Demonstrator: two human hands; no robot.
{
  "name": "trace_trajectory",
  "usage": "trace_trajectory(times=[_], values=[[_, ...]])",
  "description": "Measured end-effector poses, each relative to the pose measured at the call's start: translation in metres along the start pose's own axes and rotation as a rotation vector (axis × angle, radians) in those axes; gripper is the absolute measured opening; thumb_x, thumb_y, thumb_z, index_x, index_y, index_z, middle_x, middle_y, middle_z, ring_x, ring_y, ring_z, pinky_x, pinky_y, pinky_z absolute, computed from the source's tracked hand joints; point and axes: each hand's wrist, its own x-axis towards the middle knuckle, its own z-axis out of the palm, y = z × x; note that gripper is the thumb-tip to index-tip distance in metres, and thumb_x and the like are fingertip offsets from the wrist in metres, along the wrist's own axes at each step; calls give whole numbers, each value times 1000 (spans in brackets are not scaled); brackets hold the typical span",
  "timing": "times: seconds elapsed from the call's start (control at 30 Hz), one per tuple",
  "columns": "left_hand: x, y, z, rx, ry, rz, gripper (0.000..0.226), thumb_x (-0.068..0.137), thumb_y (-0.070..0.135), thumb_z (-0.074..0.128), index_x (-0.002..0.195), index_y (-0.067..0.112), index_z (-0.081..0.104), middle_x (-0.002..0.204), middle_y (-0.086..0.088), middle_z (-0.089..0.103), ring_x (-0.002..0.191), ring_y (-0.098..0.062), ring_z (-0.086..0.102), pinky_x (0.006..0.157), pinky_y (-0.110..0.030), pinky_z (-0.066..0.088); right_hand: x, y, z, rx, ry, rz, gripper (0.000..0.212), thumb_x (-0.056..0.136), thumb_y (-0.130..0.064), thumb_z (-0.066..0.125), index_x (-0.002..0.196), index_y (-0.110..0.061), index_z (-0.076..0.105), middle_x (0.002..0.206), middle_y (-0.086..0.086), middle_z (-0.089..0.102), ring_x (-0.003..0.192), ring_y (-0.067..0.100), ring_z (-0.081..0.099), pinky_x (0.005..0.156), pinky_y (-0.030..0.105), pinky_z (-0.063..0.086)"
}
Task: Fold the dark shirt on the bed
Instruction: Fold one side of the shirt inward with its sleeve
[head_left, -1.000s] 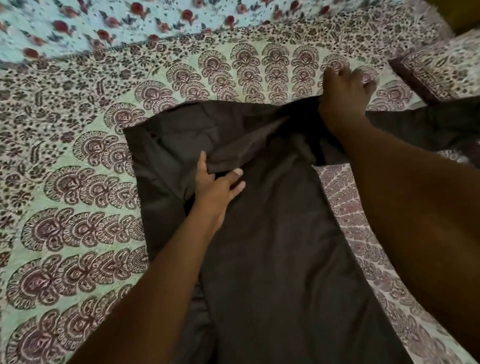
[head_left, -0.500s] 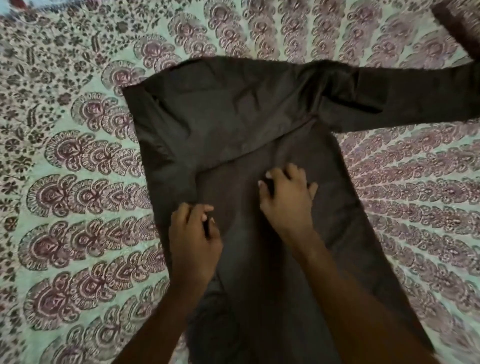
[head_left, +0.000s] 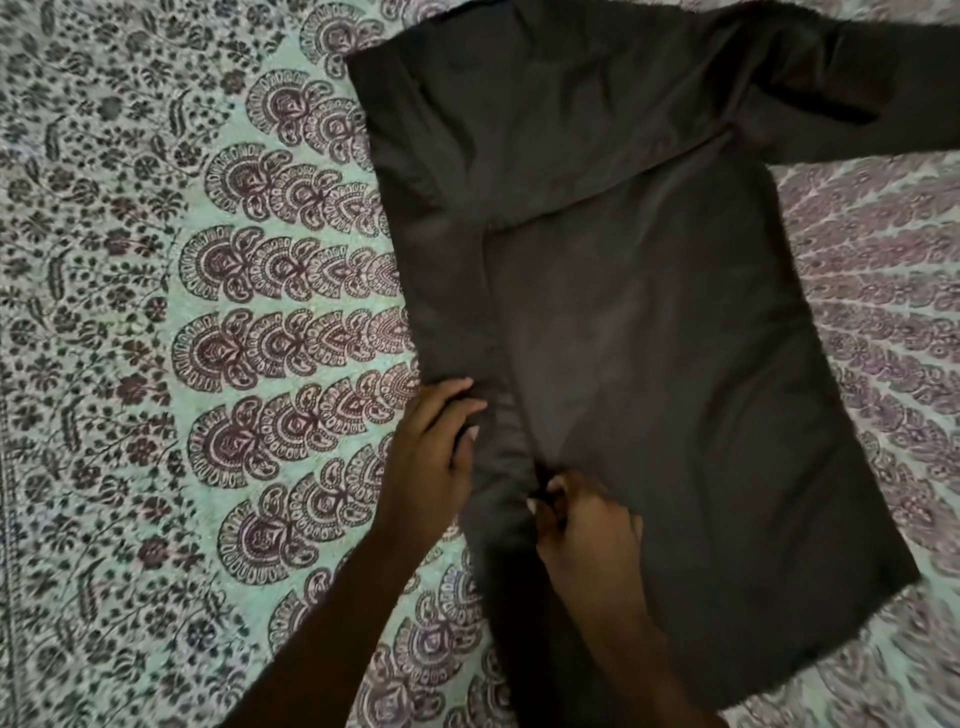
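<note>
Dark shirt lies flat on paisley bedspread — both hands pinching it.

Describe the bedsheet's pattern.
Head view: the bedsheet is pale green with maroon paisley fans and dark floral borders.

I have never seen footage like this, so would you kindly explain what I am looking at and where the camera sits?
There is no machine here: a person wears a camera on the head, looking down at their own two bare hands. A dark shirt lies spread on a bed covered with a patterned sheet; one sleeve stretches to the upper right. The left hand grips the shirt's folded left edge, and the right hand pinches the cloth just beside it with curled fingers.
</note>
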Motion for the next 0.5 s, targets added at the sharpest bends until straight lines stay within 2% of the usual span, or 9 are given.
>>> trace_trajectory(times=[0.13,0.23,0.27,0.33,0.4,0.5], values=[[-12,-6,-2,124,-156,114,37,91,15,68,128,10,66,149,-7,52,138,-29,47,112,-48,43,-17,9,4,-19,-141,-68,24,92,-43,63,101,-21,64,100,5,70,96,30,67,85,39,54],[-32,-5,0,197,-246,144,52,88,29,70,137,13,61,158,-7,44,146,-33,39,115,-52,39,-35,27,8,-12,-38,-28,28,92,-48,52,97,-24,66,91,4,71,84,29,68,79,38,55],[-42,-3,0,214,-268,143,57,87,33,69,140,13,59,160,-7,40,148,-33,36,117,-52,37,-42,32,9,-17,-8,-20,26,93,-47,55,97,-25,67,92,4,71,83,28,68,79,36,54],[-62,3,2,252,-307,134,66,86,38,70,144,14,54,164,-7,34,151,-32,31,119,-52,35,-55,37,11,33,-53,4,21,93,-38,68,106,-21,69,99,7,73,90,29,68,81,32,52],[-85,9,4,296,-353,141,73,84,43,72,148,16,49,168,-7,27,153,-32,26,119,-54,33,-70,44,11,96,-90,37,25,90,-30,76,109,-14,72,105,10,74,96,31,69,86,34,53],[-112,14,10,348,-432,179,82,84,53,67,155,26,37,172,-3,10,158,-28,13,122,-55,28,-85,56,10,159,8,134,23,88,-22,79,106,-9,74,107,13,75,103,34,68,87,32,48]])
